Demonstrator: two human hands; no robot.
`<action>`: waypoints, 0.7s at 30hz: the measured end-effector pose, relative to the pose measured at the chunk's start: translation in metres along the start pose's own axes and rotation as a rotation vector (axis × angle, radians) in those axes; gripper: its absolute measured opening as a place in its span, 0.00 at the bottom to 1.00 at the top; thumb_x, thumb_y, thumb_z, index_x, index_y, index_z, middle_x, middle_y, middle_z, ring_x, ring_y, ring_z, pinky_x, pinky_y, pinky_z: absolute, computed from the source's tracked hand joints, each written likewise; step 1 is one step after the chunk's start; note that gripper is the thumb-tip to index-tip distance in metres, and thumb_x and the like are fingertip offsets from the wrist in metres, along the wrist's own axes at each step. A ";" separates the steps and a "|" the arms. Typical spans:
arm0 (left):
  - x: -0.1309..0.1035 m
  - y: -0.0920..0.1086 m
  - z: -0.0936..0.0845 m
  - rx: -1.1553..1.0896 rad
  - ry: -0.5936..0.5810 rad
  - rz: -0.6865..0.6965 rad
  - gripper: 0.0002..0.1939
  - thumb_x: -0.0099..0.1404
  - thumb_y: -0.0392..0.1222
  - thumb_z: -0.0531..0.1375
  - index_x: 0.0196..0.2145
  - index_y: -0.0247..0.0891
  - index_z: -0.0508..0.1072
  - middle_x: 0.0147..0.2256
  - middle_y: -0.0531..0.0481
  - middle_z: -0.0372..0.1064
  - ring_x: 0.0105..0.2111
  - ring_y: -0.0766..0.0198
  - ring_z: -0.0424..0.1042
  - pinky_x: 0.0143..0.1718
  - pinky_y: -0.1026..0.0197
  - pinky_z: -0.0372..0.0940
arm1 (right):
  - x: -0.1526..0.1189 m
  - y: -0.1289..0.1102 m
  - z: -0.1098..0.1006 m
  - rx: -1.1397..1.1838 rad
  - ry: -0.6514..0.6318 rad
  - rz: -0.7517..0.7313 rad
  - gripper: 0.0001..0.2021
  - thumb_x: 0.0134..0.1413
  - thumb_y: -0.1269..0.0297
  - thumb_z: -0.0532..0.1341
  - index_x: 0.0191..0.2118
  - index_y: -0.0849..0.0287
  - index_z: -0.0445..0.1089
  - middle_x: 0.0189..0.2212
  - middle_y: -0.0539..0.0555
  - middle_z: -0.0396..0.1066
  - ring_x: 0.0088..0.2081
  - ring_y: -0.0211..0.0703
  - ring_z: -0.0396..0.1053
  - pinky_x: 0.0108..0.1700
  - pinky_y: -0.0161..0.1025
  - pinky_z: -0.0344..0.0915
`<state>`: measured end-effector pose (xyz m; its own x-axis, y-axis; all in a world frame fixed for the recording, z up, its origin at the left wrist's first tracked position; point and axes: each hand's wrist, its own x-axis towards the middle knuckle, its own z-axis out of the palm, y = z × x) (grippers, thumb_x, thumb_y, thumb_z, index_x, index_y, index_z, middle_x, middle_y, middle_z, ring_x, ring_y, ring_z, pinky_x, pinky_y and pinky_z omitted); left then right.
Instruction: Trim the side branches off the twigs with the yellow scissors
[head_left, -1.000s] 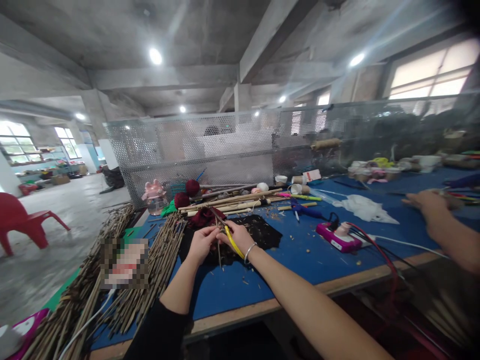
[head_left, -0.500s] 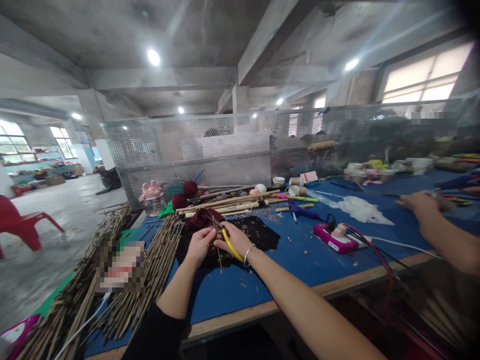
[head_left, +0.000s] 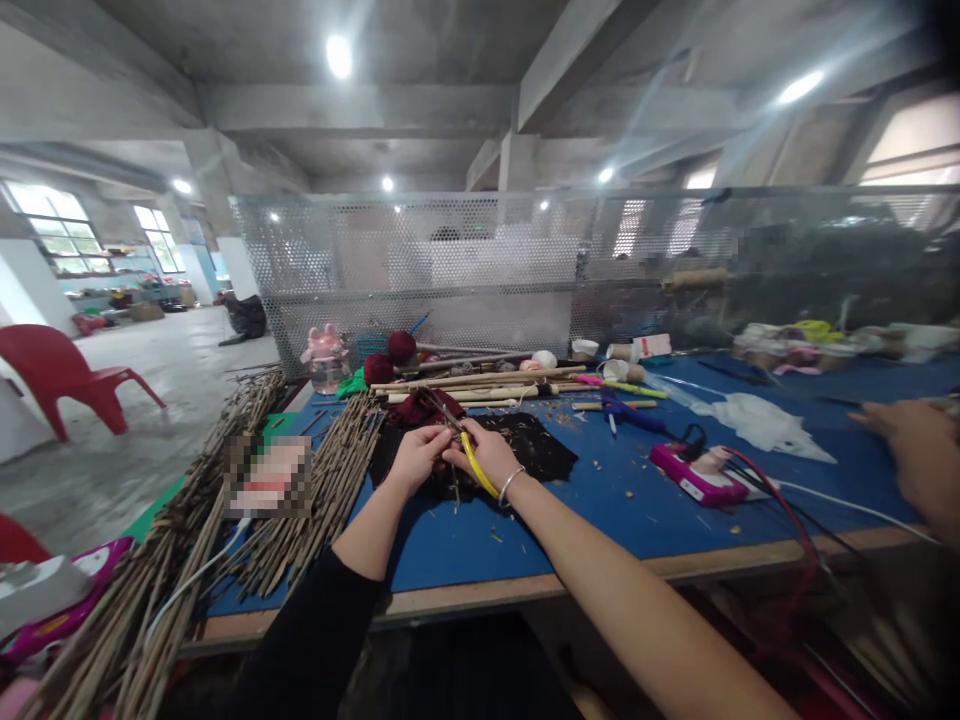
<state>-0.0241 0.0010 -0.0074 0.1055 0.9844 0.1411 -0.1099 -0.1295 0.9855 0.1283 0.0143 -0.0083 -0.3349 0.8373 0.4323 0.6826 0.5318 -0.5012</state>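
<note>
My right hand (head_left: 491,453) grips yellow-handled cutters (head_left: 474,463), their tip pointing up and left over a black cloth (head_left: 544,447) on the blue table (head_left: 600,520). A silver bangle sits on that wrist. My left hand (head_left: 416,459) pinches a thin brown twig (head_left: 454,488) right beside the cutters' blades. Both hands meet above the cloth, which is littered with small clippings. A dark red bundle (head_left: 411,407) lies just behind my hands.
Piles of brown twigs (head_left: 330,500) cover the table's left end. Bamboo sticks (head_left: 480,385), red yarn balls (head_left: 401,347), a pink device (head_left: 694,473) with red and white cables and white plastic (head_left: 757,420) lie behind. Another person's hand (head_left: 911,450) reaches in at right. A mesh screen (head_left: 487,270) backs the table.
The camera tilted down and shifted left, so the table sits higher in view. My hands stay together on the twig and cutters with little movement.
</note>
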 end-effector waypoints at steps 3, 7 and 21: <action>0.001 -0.001 -0.001 0.016 0.022 0.008 0.22 0.49 0.53 0.63 0.35 0.31 0.75 0.24 0.49 0.70 0.18 0.74 0.60 0.18 0.70 0.55 | 0.001 0.002 0.004 -0.007 0.007 0.012 0.20 0.46 0.50 0.60 0.44 0.54 0.65 0.27 0.51 0.72 0.28 0.41 0.70 0.29 0.32 0.57; 0.001 -0.001 0.000 0.023 0.050 -0.009 0.22 0.49 0.53 0.63 0.35 0.31 0.75 0.22 0.51 0.68 0.17 0.74 0.59 0.18 0.70 0.55 | 0.002 0.003 0.006 -0.024 0.029 0.018 0.19 0.47 0.49 0.59 0.43 0.54 0.66 0.28 0.52 0.73 0.29 0.42 0.70 0.30 0.32 0.58; 0.002 -0.005 0.002 0.120 0.010 0.103 0.17 0.55 0.53 0.57 0.28 0.33 0.69 0.18 0.54 0.64 0.14 0.74 0.57 0.15 0.70 0.54 | -0.001 -0.003 -0.001 -0.167 -0.026 0.040 0.24 0.44 0.46 0.60 0.46 0.54 0.62 0.34 0.53 0.70 0.33 0.44 0.68 0.30 0.34 0.53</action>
<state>-0.0217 0.0036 -0.0120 0.0902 0.9660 0.2421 -0.0004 -0.2431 0.9700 0.1271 0.0119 -0.0058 -0.3206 0.8614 0.3939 0.7934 0.4714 -0.3852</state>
